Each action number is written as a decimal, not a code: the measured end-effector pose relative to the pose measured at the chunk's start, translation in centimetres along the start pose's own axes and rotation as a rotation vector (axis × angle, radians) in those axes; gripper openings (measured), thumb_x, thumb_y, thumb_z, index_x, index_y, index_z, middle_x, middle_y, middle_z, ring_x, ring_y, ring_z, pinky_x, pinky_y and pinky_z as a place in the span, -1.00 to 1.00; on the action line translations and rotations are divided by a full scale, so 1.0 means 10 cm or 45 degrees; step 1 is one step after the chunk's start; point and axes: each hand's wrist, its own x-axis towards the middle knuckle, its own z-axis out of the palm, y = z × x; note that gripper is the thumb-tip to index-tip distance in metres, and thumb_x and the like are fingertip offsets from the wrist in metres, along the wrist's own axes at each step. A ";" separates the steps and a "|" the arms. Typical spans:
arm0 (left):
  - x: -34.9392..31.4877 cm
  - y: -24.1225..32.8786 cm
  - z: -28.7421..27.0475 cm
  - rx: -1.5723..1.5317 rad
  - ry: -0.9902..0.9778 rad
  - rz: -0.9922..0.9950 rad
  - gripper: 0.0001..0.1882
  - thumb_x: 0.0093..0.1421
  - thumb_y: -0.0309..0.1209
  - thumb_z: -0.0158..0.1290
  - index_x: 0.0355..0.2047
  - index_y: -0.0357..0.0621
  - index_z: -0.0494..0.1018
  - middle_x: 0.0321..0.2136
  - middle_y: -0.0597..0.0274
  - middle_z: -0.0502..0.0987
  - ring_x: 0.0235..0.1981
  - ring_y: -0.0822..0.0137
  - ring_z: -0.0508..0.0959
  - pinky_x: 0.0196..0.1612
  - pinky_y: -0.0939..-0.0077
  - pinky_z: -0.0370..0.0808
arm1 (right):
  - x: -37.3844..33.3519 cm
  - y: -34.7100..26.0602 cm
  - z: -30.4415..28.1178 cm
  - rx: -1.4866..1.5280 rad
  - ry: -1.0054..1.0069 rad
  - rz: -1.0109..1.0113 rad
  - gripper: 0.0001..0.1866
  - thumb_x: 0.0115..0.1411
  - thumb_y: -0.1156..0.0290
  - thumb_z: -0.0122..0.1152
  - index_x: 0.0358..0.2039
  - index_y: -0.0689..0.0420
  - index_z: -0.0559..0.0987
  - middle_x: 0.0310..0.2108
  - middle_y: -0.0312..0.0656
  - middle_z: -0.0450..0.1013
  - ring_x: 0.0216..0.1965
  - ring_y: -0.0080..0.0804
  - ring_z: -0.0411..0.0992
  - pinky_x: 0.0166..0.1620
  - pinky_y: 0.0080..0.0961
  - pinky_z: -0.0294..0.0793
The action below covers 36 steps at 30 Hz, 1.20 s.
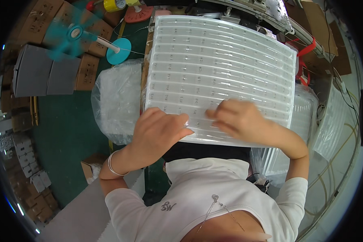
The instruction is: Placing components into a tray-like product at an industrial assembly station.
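Observation:
A large translucent white plastic tray (218, 72) lies in front of me, with long parallel ridges and rows of small clear parts set along them. Over its near left corner is my left hand (157, 131), its fingers curled and the thumb close to the index finger. Something tiny and shiny shows at those fingertips, too small to name. My right hand (240, 121) hovers over the near middle of the tray, fingers bent toward the left hand. Motion smears its fingertips, so whether it pinches anything is unclear.
Left of the tray sits a stack wrapped in clear plastic (119, 101). A teal fan (74, 34) on a round base (118, 51) and cardboard boxes (86, 72) stand farther left. More wrapped trays (304, 109) are at the right. Metal equipment (230, 16) borders the far edge.

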 end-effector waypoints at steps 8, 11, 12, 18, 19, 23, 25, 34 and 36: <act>-0.57 0.02 0.34 0.521 -0.171 0.019 -0.66 -0.05 -0.41 0.14 -0.20 -0.08 0.44 -0.23 0.25 0.44 -0.14 0.31 0.40 0.04 0.15 0.15 | -0.05 -0.17 0.49 -0.511 -0.304 -0.376 -0.76 0.03 0.34 0.04 -0.25 0.02 0.50 -0.45 -0.31 0.32 -0.35 -0.42 0.33 -0.25 -0.53 0.27; -0.65 0.02 0.31 0.515 -0.242 -0.109 -0.59 -0.06 -0.39 0.16 -0.14 -0.08 0.43 -0.15 0.22 0.41 -0.08 0.29 0.38 0.09 0.11 0.10 | -0.07 -0.15 0.53 -0.534 -0.371 -0.365 -0.81 0.01 0.35 0.06 -0.32 0.05 0.49 -0.45 -0.31 0.32 -0.36 -0.43 0.33 -0.26 -0.54 0.25; -0.64 0.02 0.29 0.473 -0.279 -0.176 -0.56 -0.06 -0.37 0.17 -0.11 -0.08 0.42 -0.13 0.20 0.39 -0.08 0.28 0.37 0.09 0.12 0.10 | -0.09 -0.15 0.54 -0.517 -0.391 -0.349 -0.82 0.00 0.36 0.06 -0.34 0.05 0.48 -0.44 -0.30 0.33 -0.34 -0.42 0.33 -0.25 -0.53 0.25; -0.18 -0.10 -0.09 0.332 -0.110 -0.173 -0.52 -0.04 -0.32 0.20 -0.07 -0.10 0.42 -0.17 0.22 0.40 -0.14 0.25 0.38 0.03 0.16 0.12 | -0.09 -0.22 0.61 -0.807 -0.425 -0.386 -0.80 0.03 0.33 0.02 -0.32 0.04 0.51 -0.38 -0.31 0.38 -0.27 -0.39 0.33 -0.22 -0.52 0.24; -0.06 -0.14 -0.13 0.327 -0.029 -0.199 -0.54 -0.03 -0.32 0.20 -0.08 -0.11 0.42 -0.19 0.24 0.41 -0.15 0.25 0.39 0.01 0.18 0.13 | -0.06 -0.23 0.63 -0.736 -0.438 -0.353 -0.85 0.04 0.33 0.02 -0.38 0.03 0.50 -0.40 -0.31 0.37 -0.29 -0.39 0.34 -0.27 -0.53 0.27; 0.47 -0.37 -0.16 0.260 0.204 -0.076 -0.59 -0.01 -0.39 0.18 -0.10 -0.13 0.43 -0.22 0.20 0.46 -0.19 0.22 0.43 -0.04 0.30 0.18 | 0.03 -0.14 0.47 -0.139 -0.314 -0.374 -0.92 0.01 0.43 0.09 -0.43 0.06 0.44 -0.43 -0.19 0.33 -0.39 -0.26 0.39 -0.36 -0.41 0.37; 0.77 -0.48 -0.08 0.259 0.279 -0.032 -0.60 0.01 -0.39 0.17 -0.10 -0.13 0.43 -0.22 0.20 0.47 -0.20 0.21 0.43 -0.05 0.31 0.19 | 0.04 -0.09 0.26 0.335 -0.135 -0.201 -0.80 -0.08 0.54 0.16 -0.40 0.10 0.40 -0.36 -0.12 0.32 -0.35 -0.13 0.41 -0.33 -0.28 0.44; 2.70 -0.79 0.37 0.225 0.892 0.046 -0.52 0.08 -0.23 0.11 0.03 0.01 0.38 -0.11 0.14 0.38 -0.14 0.16 0.36 -0.09 0.25 0.22 | 0.08 0.64 -1.10 0.383 0.735 0.581 -0.84 0.13 0.42 0.19 -0.33 0.16 0.42 -0.10 -0.23 0.38 -0.25 -0.46 0.40 -0.31 -0.59 0.44; 3.06 -0.80 0.42 0.511 0.998 0.222 -0.57 0.09 -0.15 0.09 -0.03 0.04 0.43 -0.16 0.13 0.39 -0.15 0.15 0.34 -0.11 0.19 0.21 | 0.11 0.80 -1.26 0.151 0.918 0.466 -0.83 0.14 0.45 0.18 -0.26 0.18 0.45 -0.10 -0.23 0.41 -0.17 -0.48 0.39 -0.27 -0.65 0.42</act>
